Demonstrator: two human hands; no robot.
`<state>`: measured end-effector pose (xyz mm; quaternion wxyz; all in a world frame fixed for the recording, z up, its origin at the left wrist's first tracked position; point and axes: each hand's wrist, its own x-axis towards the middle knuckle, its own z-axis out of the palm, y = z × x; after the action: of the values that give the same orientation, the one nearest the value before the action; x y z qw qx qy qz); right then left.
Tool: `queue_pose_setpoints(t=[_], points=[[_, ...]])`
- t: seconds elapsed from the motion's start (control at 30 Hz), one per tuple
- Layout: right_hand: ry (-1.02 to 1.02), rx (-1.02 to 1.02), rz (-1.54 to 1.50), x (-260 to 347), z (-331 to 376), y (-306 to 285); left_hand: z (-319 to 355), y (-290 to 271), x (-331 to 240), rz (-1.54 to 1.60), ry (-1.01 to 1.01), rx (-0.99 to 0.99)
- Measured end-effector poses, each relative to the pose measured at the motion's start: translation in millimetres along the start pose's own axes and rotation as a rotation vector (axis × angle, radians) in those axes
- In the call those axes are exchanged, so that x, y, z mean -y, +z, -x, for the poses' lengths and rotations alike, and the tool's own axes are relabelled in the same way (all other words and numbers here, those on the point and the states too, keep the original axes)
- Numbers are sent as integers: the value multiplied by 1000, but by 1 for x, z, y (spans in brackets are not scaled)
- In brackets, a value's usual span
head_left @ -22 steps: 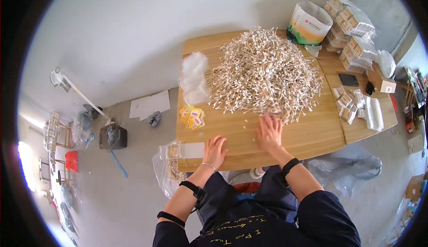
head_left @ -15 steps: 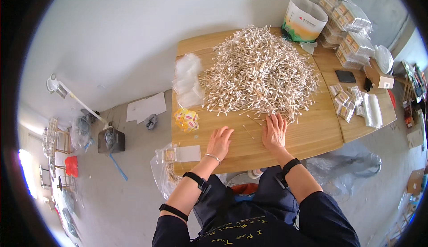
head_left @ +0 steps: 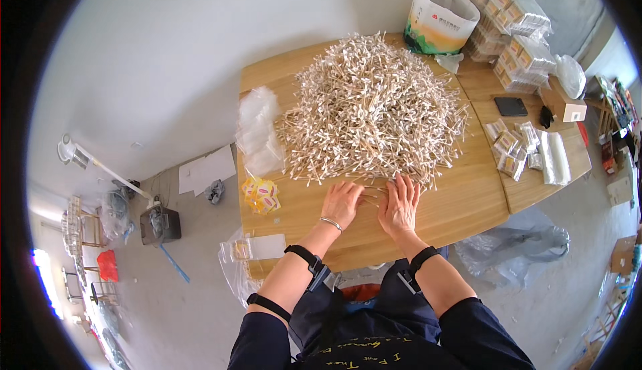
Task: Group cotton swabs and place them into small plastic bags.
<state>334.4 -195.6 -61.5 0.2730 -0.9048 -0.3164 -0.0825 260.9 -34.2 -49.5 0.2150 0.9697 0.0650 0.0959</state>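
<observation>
Right grip [head_left: 398, 209]: fingers extended, nothing visibly held | left grip [head_left: 340, 204]: curled, hold unclear | cotton-swab pile [head_left: 374, 109]: lies just ahead of both, right nearer, touching; axes mixed

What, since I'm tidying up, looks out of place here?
A crumpled grey wad lies on the floor rather than in the dark bin nearby, like dropped litter. The cotton swab pile shows no obvious damage.

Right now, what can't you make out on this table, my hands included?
Head view:
Palms: hidden by the backs of the left hand and right hand.
Swabs between the hands: too small to tell whether held.
Middle of the cotton swab pile: covered by its outer layer.
Bottom of the white container: behind its front wall.
</observation>
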Motion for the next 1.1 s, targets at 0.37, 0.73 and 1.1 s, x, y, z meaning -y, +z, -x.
queue_pose_setpoints(t=[0.37, 0.73, 1.1], points=[[14, -21, -44, 2, 1, 0, -12, 3, 7, 26, -71, -101], [-64, -95, -72, 1, 3, -2, 79, -25, 25, 37, -193, -158], [-277, -83, -89, 7, -10, 6, 133, -23, 17, 118, -249, -320]])
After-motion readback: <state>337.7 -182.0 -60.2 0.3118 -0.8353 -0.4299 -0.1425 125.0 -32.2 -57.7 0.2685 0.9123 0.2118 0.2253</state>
